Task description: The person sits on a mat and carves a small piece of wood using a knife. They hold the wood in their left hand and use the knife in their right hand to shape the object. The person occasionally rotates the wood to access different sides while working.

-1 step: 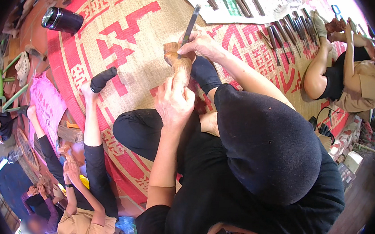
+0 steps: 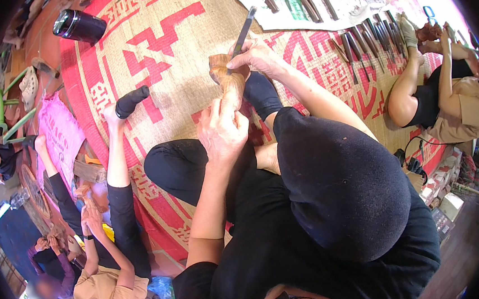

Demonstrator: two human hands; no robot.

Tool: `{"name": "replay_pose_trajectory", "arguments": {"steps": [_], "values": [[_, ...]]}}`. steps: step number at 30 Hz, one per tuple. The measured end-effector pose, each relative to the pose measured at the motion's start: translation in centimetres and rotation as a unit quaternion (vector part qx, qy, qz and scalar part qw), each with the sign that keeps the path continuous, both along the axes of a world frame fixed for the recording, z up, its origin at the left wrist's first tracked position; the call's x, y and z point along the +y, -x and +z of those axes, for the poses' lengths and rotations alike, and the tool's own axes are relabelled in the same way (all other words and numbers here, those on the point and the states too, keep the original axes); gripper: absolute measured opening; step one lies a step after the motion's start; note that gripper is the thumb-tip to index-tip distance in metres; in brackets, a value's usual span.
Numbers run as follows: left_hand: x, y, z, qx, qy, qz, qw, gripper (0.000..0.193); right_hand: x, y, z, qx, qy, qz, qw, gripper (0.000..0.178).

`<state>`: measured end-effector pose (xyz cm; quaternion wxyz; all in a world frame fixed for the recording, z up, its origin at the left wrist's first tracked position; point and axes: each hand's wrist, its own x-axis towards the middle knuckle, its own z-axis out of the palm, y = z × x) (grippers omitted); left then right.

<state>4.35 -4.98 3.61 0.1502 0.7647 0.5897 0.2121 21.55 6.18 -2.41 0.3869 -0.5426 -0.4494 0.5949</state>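
Observation:
My left hand [image 2: 222, 133] is closed around the near end of a carved piece of brown wood [image 2: 232, 87], with fingers wrapped over it. My right hand [image 2: 256, 58] pinches a slim dark carving chisel [image 2: 243, 30] close to the wood's far end. The chisel slants, its upper end pointing up and away from me. Its lower tip meets the wood by my right thumb, and the fingers partly hide it. Both hands are above the woven mat, in front of my crossed legs.
More carving chisels [image 2: 363, 44] lie in a row at the far right, beside others on a white sheet [image 2: 291, 23]. A black cylindrical container [image 2: 79, 26] lies far left on the red-patterned mat [image 2: 185, 35]. People sit at left and right, one stretching a black-socked foot [image 2: 132, 101] onto the mat.

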Motion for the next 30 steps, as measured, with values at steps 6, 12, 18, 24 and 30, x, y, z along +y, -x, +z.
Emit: {"name": "replay_pose_trajectory", "arguments": {"steps": [6,12,18,24,30], "values": [[0.7,0.0,0.5,-0.010,0.023,-0.001,1.000,0.043,0.5,-0.9,-0.9,0.050,0.071,-0.007,0.996,0.018],[0.5,0.4,0.8,-0.012,0.042,0.009,0.999,0.045,0.5,-1.0,-1.1,0.013,0.066,0.001,0.998,0.019],[0.9,0.5,0.7,-0.021,0.047,0.007,0.999,0.045,-0.1,-0.3,-0.7,0.039,0.062,-0.022,0.997,0.022],[0.9,0.7,0.6,-0.027,0.048,0.011,0.998,0.046,0.4,-1.0,-0.8,0.015,0.075,0.000,0.997,0.025],[0.9,0.7,0.7,-0.043,0.034,0.008,0.998,0.044,-0.4,-0.5,-1.0,0.063,0.060,-0.013,0.996,0.024]]}}
